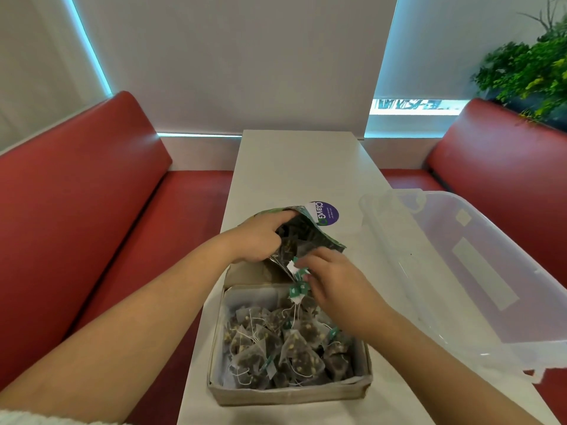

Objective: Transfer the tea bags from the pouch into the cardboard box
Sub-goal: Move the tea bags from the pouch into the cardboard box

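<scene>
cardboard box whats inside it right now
A pile of translucent pyramid tea bags with white strings and green tags lies on a white paper lining in the open beige cardboard box. The right hand covers the far right corner, and the lower layers are hidden.

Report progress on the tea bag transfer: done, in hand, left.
Done: many tea bags already lie in the cardboard box. In hand: the left hand holds the pouch open at the box's far edge, while the right hand pinches a cluster of tags at its mouth. Left: more bags show inside the pouch; how many, I cannot tell.
</scene>
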{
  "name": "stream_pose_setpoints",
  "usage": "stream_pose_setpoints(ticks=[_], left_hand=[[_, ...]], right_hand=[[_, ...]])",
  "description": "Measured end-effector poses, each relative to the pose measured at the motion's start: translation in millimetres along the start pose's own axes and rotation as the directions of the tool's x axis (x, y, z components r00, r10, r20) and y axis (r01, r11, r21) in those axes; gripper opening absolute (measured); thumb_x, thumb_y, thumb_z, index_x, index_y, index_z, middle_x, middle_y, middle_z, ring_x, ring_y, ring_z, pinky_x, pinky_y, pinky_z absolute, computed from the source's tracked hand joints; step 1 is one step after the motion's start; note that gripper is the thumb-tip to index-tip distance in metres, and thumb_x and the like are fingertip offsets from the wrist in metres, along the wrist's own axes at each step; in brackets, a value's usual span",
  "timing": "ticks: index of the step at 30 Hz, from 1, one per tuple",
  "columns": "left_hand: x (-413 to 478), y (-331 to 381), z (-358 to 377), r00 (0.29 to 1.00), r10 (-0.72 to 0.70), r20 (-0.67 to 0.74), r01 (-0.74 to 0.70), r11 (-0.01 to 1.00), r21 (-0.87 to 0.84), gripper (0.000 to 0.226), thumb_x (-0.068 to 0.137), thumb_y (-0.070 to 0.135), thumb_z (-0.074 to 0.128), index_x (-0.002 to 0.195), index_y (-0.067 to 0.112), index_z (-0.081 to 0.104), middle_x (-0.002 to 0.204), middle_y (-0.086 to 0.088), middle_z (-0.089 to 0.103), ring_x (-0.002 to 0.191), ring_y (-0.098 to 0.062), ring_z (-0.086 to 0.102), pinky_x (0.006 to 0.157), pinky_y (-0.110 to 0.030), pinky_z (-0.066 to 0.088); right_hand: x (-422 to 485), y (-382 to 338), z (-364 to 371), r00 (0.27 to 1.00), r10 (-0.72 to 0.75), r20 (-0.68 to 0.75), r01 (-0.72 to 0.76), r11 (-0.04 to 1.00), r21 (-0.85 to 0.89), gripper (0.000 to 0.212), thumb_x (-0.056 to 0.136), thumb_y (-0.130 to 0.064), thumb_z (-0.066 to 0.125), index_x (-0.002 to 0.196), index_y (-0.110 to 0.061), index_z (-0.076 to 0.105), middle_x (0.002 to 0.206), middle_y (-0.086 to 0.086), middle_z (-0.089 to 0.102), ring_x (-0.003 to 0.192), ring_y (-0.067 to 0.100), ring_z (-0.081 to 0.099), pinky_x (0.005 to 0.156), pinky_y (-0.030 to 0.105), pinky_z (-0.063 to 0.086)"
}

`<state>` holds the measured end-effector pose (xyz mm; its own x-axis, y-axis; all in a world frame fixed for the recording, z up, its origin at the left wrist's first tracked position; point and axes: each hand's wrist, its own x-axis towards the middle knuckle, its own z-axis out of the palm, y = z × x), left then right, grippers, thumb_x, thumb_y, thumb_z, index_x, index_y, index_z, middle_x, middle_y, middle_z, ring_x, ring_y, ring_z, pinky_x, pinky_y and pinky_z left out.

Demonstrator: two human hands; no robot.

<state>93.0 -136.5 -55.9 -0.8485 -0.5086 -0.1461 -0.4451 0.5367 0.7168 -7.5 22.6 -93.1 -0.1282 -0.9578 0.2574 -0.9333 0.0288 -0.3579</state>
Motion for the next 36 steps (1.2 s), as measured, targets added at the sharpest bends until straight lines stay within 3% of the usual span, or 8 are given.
stream_pose_setpoints(ticks=[5, 10, 13, 16, 19, 24, 30, 36], left_hand=[[2.0, -4.5, -0.2, 1.0, -0.005, 0.01, 0.005, 1.0, 0.029, 0.083, 0.07, -0.01, 0.037, 0.141, 0.033, 0.038, 0.144, 0.003, 0.045, 0.132, -0.017, 0.04, 0.111, -0.036, 0.034], [3.5, -6.8, -0.1, 0.999, -0.028, 0.032, 0.027, 0.999, 0.026, 0.082, 0.074, -0.01, 0.035, 0.144, 0.033, 0.033, 0.149, 0.004, 0.038, 0.135, -0.017, 0.035, 0.109, -0.03, 0.035], [3.7, -5.8, 0.8, 1.0, -0.014, 0.02, 0.014, 1.0, 0.0, 0.081, 0.075, -0.012, 0.034, 0.145, 0.03, 0.032, 0.149, 0.002, 0.039, 0.135, -0.016, 0.034, 0.106, -0.024, 0.032], [4.0, -5.1, -0.5, 1.0, -0.004, -0.009, 0.004, 1.0, -0.005, 0.08, 0.077, -0.013, 0.033, 0.145, 0.028, 0.032, 0.148, 0.001, 0.04, 0.135, -0.017, 0.035, 0.106, -0.023, 0.03], [3.4, -5.6, -1.0, 0.999, -0.008, -0.034, 0.008, 1.0, 0.014, 0.075, 0.081, -0.012, 0.033, 0.146, 0.025, 0.031, 0.148, -0.002, 0.04, 0.135, -0.019, 0.036, 0.106, -0.024, 0.03], [6.5, -12.8, 0.2, 0.995, -0.042, -0.092, 0.041, 0.999, -0.012, 0.074, 0.081, -0.014, 0.033, 0.146, 0.021, 0.031, 0.148, -0.005, 0.039, 0.135, -0.02, 0.036, 0.11, -0.029, 0.031], [11.2, -15.4, 2.0, 0.99, -0.088, -0.113, 0.084, 0.996, -0.032, 0.073, 0.083, -0.011, 0.032, 0.148, 0.022, 0.026, 0.148, -0.008, 0.039, 0.13, -0.022, 0.04, 0.108, -0.033, 0.034], [9.2, -12.8, -2.2, 0.985, -0.059, -0.163, 0.056, 0.998, -0.027, 0.072, 0.081, -0.012, 0.031, 0.144, 0.024, 0.035, 0.142, -0.004, 0.047, 0.128, -0.024, 0.044, 0.104, -0.034, 0.04]], right_hand=[[68.7, 11.2, 28.0, 0.964, 0.113, 0.243, -0.089, 0.99, -0.109, 0.049, 0.088, -0.009, 0.051, 0.136, -0.012, 0.042, 0.13, 0.016, 0.049, 0.11, 0.035, 0.052, 0.093, 0.04, 0.045], [106.7, 17.4, 44.0, 0.751, 0.305, 0.586, -0.092, 0.926, -0.365, 0.042, 0.091, -0.012, 0.052, 0.133, -0.009, 0.045, 0.12, 0.014, 0.058, 0.104, 0.029, 0.056, 0.086, 0.034, 0.045], [113.0, 19.3, 48.6, 0.754, 0.335, 0.565, -0.052, 0.888, -0.457, 0.038, 0.09, -0.016, 0.056, 0.126, -0.01, 0.05, 0.117, 0.011, 0.058, 0.102, 0.027, 0.056, 0.09, 0.034, 0.045], [100.9, 14.4, 37.9, 0.868, 0.222, 0.444, 0.016, 0.881, -0.473, 0.035, 0.088, -0.008, 0.053, 0.123, -0.009, 0.051, 0.116, 0.011, 0.06, 0.101, 0.027, 0.058, 0.088, 0.035, 0.047], [72.6, 10.5, 18.4, 0.984, 0.072, 0.163, -0.033, 0.972, -0.234, 0.031, 0.086, -0.004, 0.053, 0.115, -0.011, 0.057, 0.106, 0.011, 0.061, 0.091, 0.029, 0.06, 0.078, 0.038, 0.051], [21.9, 0.1, -14.6, 0.994, -0.01, -0.11, 0.011, 1.0, 0.016, 0.025, 0.082, -0.003, 0.061, 0.105, -0.014, 0.063, 0.1, 0.005, 0.059, 0.082, 0.023, 0.058, 0.068, 0.034, 0.05], [-24.3, 6.5, 1.6, 0.999, 0.015, -0.042, -0.011, 0.995, 0.097, 0.02, 0.082, -0.005, 0.058, 0.096, -0.019, 0.054, 0.095, -0.006, 0.049, 0.077, 0.011, 0.048, 0.064, 0.012, 0.036], [-42.3, 20.4, 26.7, 0.96, 0.063, 0.272, -0.034, 0.993, -0.109, 0.038, 0.086, -0.048, 0.051, 0.121, -0.032, 0.055, 0.114, -0.003, 0.051, 0.106, 0.017, 0.045, 0.091, 0.033, 0.046]])
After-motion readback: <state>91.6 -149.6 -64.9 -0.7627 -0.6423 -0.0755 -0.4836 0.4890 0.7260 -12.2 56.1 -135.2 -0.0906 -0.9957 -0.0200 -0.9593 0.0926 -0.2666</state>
